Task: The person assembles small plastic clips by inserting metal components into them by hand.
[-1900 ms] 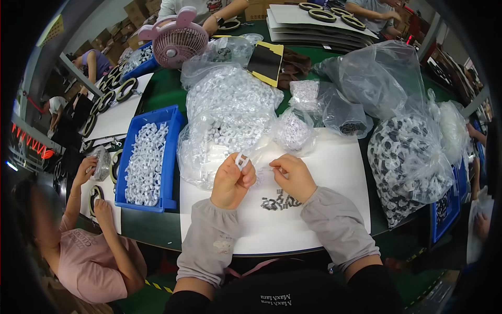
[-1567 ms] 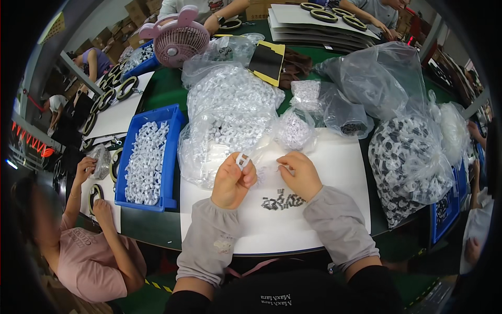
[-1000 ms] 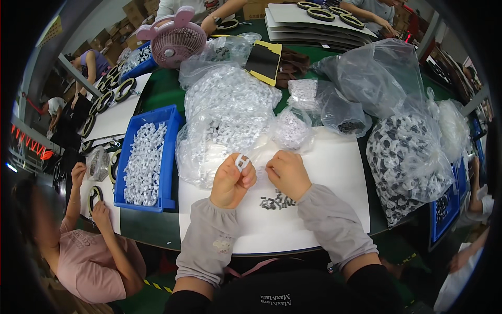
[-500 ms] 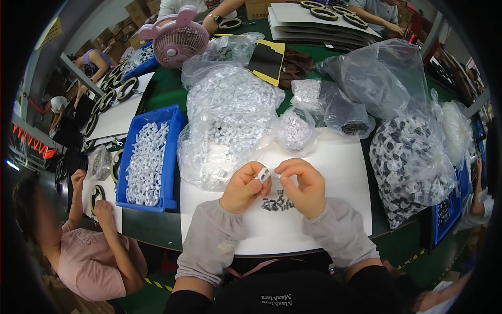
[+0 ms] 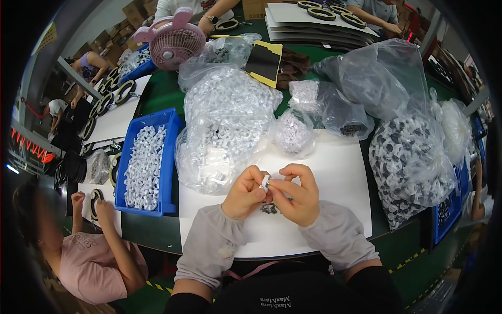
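Over the white sheet (image 5: 314, 230), two hands meet at a small white piece (image 5: 265, 182).
The left hand (image 5: 246, 193) pinches it; the right hand (image 5: 298, 194) is narrowed to a pinch against it, though whether it grips anything else cannot be told. Just below lies a small pile of dark pieces (image 5: 269, 208), partly hidden. Left of the sheet, a blue bin (image 5: 168, 172) holds loose white parts (image 5: 142, 170). Beyond the hands, a large clear bag (image 5: 230, 104) bulges with white parts, beside a smaller bag (image 5: 293, 135) of pale bits. At right, a tall clear bag (image 5: 400, 172) of black and white parts sits near a second blue bin (image 5: 440, 230) containing dark ones.
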Action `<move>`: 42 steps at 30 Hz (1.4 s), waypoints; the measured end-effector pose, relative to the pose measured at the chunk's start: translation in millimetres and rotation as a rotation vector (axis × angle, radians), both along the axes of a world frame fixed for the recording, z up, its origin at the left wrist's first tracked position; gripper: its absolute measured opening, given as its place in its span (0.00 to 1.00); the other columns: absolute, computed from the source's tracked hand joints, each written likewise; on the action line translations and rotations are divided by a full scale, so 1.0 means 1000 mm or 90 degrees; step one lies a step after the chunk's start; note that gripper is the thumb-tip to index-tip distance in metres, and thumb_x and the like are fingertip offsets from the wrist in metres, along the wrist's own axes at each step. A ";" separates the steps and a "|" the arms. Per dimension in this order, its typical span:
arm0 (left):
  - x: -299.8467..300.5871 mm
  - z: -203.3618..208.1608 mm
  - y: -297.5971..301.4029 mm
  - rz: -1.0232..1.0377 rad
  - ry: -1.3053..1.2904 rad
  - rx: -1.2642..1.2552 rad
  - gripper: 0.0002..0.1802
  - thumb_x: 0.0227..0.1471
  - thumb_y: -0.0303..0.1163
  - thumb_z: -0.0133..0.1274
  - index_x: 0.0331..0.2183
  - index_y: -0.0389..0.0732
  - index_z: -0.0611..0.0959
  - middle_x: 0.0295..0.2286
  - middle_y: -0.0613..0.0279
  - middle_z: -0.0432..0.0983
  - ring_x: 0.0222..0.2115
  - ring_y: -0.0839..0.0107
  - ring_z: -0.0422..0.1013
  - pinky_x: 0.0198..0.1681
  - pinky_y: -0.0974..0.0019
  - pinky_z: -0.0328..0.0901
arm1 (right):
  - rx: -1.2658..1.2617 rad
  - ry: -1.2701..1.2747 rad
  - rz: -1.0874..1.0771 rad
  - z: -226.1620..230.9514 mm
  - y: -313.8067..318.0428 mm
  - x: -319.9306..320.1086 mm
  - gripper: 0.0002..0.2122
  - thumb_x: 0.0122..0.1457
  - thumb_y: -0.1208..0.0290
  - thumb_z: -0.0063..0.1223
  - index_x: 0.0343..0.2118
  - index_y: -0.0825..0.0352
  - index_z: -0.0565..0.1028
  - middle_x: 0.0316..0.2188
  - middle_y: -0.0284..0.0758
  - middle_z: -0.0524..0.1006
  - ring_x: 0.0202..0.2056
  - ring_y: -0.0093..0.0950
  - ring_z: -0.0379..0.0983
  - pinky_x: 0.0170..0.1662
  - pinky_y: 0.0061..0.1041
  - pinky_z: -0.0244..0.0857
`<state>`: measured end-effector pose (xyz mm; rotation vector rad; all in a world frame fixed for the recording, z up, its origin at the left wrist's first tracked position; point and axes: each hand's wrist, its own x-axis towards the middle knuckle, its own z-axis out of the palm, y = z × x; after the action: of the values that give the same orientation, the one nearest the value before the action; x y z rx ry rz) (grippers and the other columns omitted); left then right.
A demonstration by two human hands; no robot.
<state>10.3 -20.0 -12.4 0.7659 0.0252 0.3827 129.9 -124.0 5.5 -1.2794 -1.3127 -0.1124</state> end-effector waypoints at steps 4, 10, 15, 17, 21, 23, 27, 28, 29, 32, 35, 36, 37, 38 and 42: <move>-0.001 0.003 0.003 0.025 0.023 0.024 0.16 0.48 0.34 0.57 0.31 0.44 0.65 0.30 0.65 0.68 0.29 0.77 0.66 0.34 0.73 0.63 | 0.003 -0.116 -0.009 0.011 0.000 0.003 0.16 0.37 0.82 0.55 0.35 0.65 0.76 0.35 0.36 0.70 0.27 0.27 0.64 0.29 0.23 0.59; -0.003 0.009 0.005 0.038 0.053 0.043 0.27 0.47 0.34 0.58 0.44 0.44 0.60 0.32 0.62 0.69 0.29 0.76 0.66 0.34 0.73 0.62 | -0.085 0.015 0.091 0.012 -0.002 0.007 0.17 0.41 0.82 0.53 0.39 0.68 0.74 0.35 0.37 0.70 0.30 0.27 0.64 0.32 0.23 0.61; -0.007 0.016 0.009 -0.036 0.083 0.061 0.36 0.47 0.31 0.58 0.51 0.43 0.55 0.32 0.59 0.71 0.27 0.75 0.66 0.33 0.72 0.62 | -0.189 0.296 0.364 -0.005 0.000 0.020 0.12 0.50 0.81 0.49 0.40 0.70 0.72 0.35 0.35 0.67 0.34 0.23 0.62 0.37 0.21 0.59; -0.007 0.019 0.009 -0.060 0.116 0.082 0.37 0.46 0.29 0.57 0.53 0.43 0.54 0.32 0.59 0.71 0.26 0.74 0.66 0.32 0.72 0.62 | -0.182 0.296 0.361 -0.006 0.000 0.020 0.11 0.51 0.80 0.50 0.39 0.70 0.73 0.33 0.33 0.68 0.32 0.21 0.63 0.36 0.19 0.59; -0.019 0.020 0.021 0.101 0.101 0.128 0.36 0.47 0.29 0.56 0.53 0.42 0.56 0.30 0.61 0.71 0.26 0.74 0.67 0.31 0.71 0.63 | -0.207 0.451 0.354 0.003 0.001 0.015 0.09 0.52 0.79 0.51 0.37 0.71 0.72 0.32 0.30 0.68 0.31 0.19 0.63 0.36 0.17 0.58; -0.033 0.015 0.046 0.230 -0.113 0.020 0.35 0.47 0.37 0.57 0.52 0.41 0.59 0.30 0.64 0.69 0.28 0.73 0.66 0.33 0.70 0.62 | -0.203 0.462 0.334 -0.003 0.001 0.019 0.09 0.52 0.78 0.51 0.38 0.72 0.71 0.32 0.31 0.68 0.31 0.19 0.63 0.36 0.17 0.58; -0.069 0.041 0.078 0.358 -0.417 -0.232 0.33 0.46 0.51 0.56 0.47 0.41 0.67 0.30 0.66 0.66 0.31 0.73 0.62 0.36 0.70 0.59 | -0.195 0.599 0.321 0.005 -0.001 0.016 0.09 0.54 0.78 0.48 0.38 0.72 0.69 0.31 0.33 0.69 0.32 0.20 0.64 0.38 0.18 0.59; -0.074 0.038 0.082 0.363 -0.418 -0.261 0.31 0.46 0.52 0.55 0.46 0.40 0.68 0.30 0.66 0.65 0.30 0.73 0.61 0.35 0.70 0.58 | -0.196 0.598 0.324 0.006 -0.002 0.017 0.09 0.54 0.78 0.48 0.38 0.72 0.69 0.31 0.33 0.69 0.32 0.20 0.64 0.38 0.18 0.59; -0.076 0.035 0.086 0.367 -0.419 -0.291 0.30 0.47 0.52 0.54 0.44 0.40 0.70 0.29 0.65 0.65 0.30 0.73 0.60 0.35 0.70 0.58 | -0.099 0.586 0.377 0.007 -0.003 0.021 0.08 0.55 0.76 0.47 0.37 0.71 0.69 0.31 0.34 0.69 0.32 0.22 0.64 0.38 0.20 0.60; -0.067 0.023 0.086 0.362 -0.187 -0.122 0.25 0.50 0.51 0.51 0.41 0.40 0.72 0.27 0.67 0.64 0.27 0.73 0.60 0.32 0.70 0.58 | 0.134 0.577 0.589 0.040 -0.011 0.025 0.09 0.55 0.66 0.47 0.29 0.69 0.69 0.27 0.34 0.70 0.29 0.29 0.65 0.39 0.33 0.60; -0.048 0.016 0.074 0.448 0.364 0.315 0.12 0.53 0.35 0.49 0.37 0.39 0.77 0.32 0.64 0.70 0.27 0.76 0.63 0.29 0.75 0.59 | 0.250 0.485 0.811 0.105 -0.037 0.019 0.13 0.57 0.66 0.45 0.20 0.69 0.69 0.21 0.35 0.71 0.21 0.30 0.64 0.40 0.42 0.61; -0.037 0.014 0.069 0.488 0.434 0.517 0.11 0.51 0.32 0.50 0.36 0.37 0.78 0.34 0.61 0.71 0.27 0.73 0.65 0.30 0.73 0.61 | 0.239 0.454 0.891 0.131 -0.050 0.021 0.14 0.57 0.67 0.44 0.18 0.69 0.69 0.19 0.36 0.70 0.20 0.30 0.64 0.40 0.46 0.61; -0.035 0.001 0.067 0.531 0.512 0.719 0.11 0.50 0.29 0.50 0.36 0.35 0.78 0.35 0.57 0.72 0.28 0.71 0.66 0.31 0.71 0.62 | 0.223 0.433 0.983 0.146 -0.056 0.022 0.15 0.58 0.68 0.43 0.16 0.69 0.68 0.18 0.37 0.70 0.18 0.31 0.63 0.39 0.50 0.61; -0.031 -0.013 0.069 0.615 0.449 0.879 0.13 0.46 0.25 0.52 0.37 0.34 0.77 0.35 0.53 0.72 0.29 0.64 0.68 0.32 0.66 0.64 | 0.280 0.454 1.030 0.159 -0.064 0.017 0.14 0.58 0.71 0.44 0.16 0.69 0.68 0.16 0.37 0.67 0.17 0.32 0.63 0.38 0.56 0.61; -0.028 -0.028 0.074 0.553 0.463 0.989 0.13 0.45 0.23 0.52 0.37 0.34 0.77 0.35 0.52 0.72 0.28 0.60 0.68 0.31 0.64 0.64 | 0.209 0.521 1.046 0.161 -0.089 0.023 0.14 0.55 0.78 0.45 0.12 0.71 0.69 0.16 0.43 0.72 0.18 0.34 0.70 0.31 0.45 0.70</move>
<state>-17.8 53.8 -40.0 2.4250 0.8488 0.9378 152.8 -213.1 166.1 0.3156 -1.1455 1.1598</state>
